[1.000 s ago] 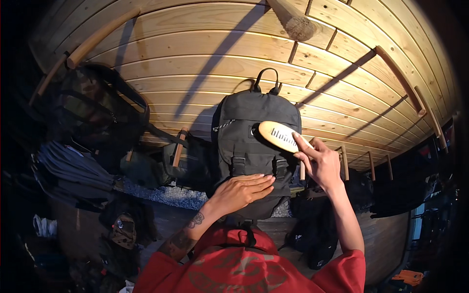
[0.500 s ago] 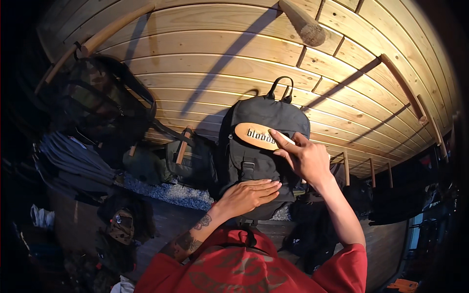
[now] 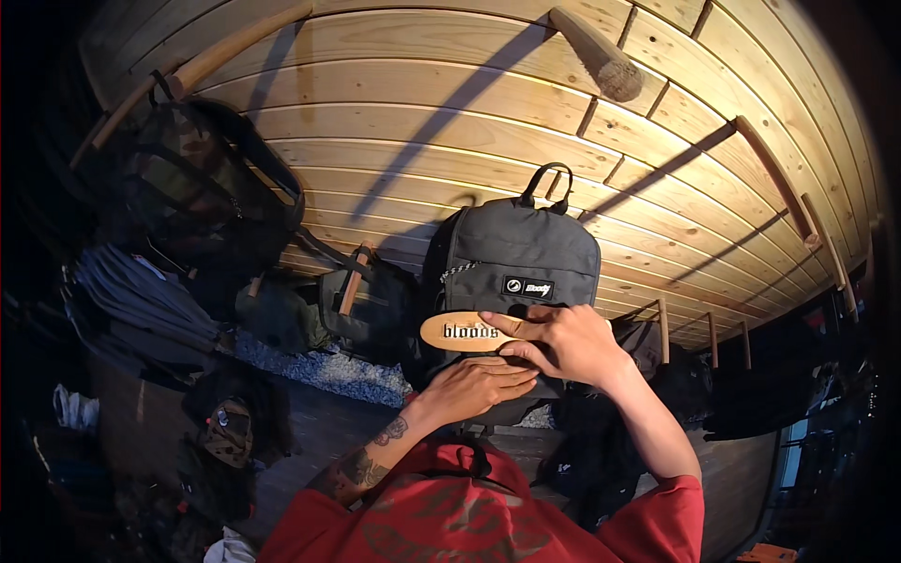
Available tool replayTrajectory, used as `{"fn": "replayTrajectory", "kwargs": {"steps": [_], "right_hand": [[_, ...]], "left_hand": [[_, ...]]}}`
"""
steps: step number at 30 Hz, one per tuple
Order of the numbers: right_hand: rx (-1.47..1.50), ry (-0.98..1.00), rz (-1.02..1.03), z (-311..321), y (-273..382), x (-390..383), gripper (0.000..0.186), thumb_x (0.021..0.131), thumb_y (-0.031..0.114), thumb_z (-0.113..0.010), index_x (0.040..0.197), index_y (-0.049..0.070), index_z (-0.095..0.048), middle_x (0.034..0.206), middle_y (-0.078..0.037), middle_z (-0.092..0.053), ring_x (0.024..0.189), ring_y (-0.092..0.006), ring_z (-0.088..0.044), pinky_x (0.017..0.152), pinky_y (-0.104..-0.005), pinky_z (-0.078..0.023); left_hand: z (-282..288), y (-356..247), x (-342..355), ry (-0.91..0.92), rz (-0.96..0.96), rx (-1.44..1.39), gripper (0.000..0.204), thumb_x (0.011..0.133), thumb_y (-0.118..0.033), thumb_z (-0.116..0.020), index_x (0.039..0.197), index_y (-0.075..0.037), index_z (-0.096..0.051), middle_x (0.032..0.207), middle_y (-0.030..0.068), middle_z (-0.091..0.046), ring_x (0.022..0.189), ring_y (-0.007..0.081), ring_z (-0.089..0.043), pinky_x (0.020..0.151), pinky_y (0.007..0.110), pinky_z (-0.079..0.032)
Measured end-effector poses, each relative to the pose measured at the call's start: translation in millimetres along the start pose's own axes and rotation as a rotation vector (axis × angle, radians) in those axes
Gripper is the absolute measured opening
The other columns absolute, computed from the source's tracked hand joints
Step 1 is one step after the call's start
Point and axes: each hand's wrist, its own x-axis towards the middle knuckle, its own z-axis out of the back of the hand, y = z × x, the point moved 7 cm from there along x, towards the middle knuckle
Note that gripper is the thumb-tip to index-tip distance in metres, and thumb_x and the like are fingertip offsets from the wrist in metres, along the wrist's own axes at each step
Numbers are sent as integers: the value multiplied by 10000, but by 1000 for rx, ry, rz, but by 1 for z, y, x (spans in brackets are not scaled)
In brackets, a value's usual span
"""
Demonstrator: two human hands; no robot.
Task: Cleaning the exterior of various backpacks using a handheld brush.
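A black backpack [image 3: 521, 242] with a top handle, a dark label and a zipper cord hangs in front of me against the wooden wall. My right hand [image 3: 572, 342] grips an oval wooden brush [image 3: 455, 330] with dark lettering on its back, held over the lower front of the backpack, below the label; its bristles are hidden. My left hand [image 3: 479, 385] lies open just under the brush, fingers stretched across the lower part of the backpack.
Wooden pegs [image 3: 615, 70] and bars [image 3: 770, 169] stick out from the plank wall [image 3: 404, 84]. A camouflage backpack [image 3: 192, 178] and grey-blue fabric [image 3: 150, 310] hang at the left, above pale gravel [image 3: 319, 371]. More dark bags [image 3: 230, 432] are lower down.
My right hand has moved the brush downward and leftward across the backpack, uncovering its label. The backpack and wall sit lower and further right in view. My left hand stays on the backpack.
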Motion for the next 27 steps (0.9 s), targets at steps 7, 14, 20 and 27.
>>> {"fn": "replayTrajectory", "kwargs": {"steps": [7,14,20,27], "right_hand": [[-179,-228,-56,18,10,3,578,899,499,-724,1460,415,-609,749,-28,-579,538,-255,-594,484,-387,-480],[16,-415,-340,33,-20,15,557,984,291,-702,1522,268,-558,773,-127,-620,613,-358,-625,578,-452,-489],[-181,-182,-127,4,16,10,516,1001,527,-599,1495,382,-567,821,-84,-671,540,-295,-662,483,-420,-531],[-96,-453,-399,31,-30,6,545,982,299,-708,1509,284,-572,775,-116,-617,579,-352,-632,532,-460,-482]], "left_hand": [[0,-6,-4,41,-29,-14,506,865,-58,-616,1365,-116,-668,1474,25,-625,1373,192,-579,1172,341,-467],[-8,-10,-6,39,-137,-3,543,833,-64,-637,1376,-74,-649,1517,58,-586,1421,211,-533,1231,353,-405],[-7,2,2,197,48,-50,589,778,-40,-702,1360,-125,-678,1438,11,-647,1362,214,-585,1176,355,-457],[6,-3,-1,-21,-78,5,497,845,-41,-657,1337,-108,-691,1483,28,-618,1393,201,-559,1195,335,-443]]}}
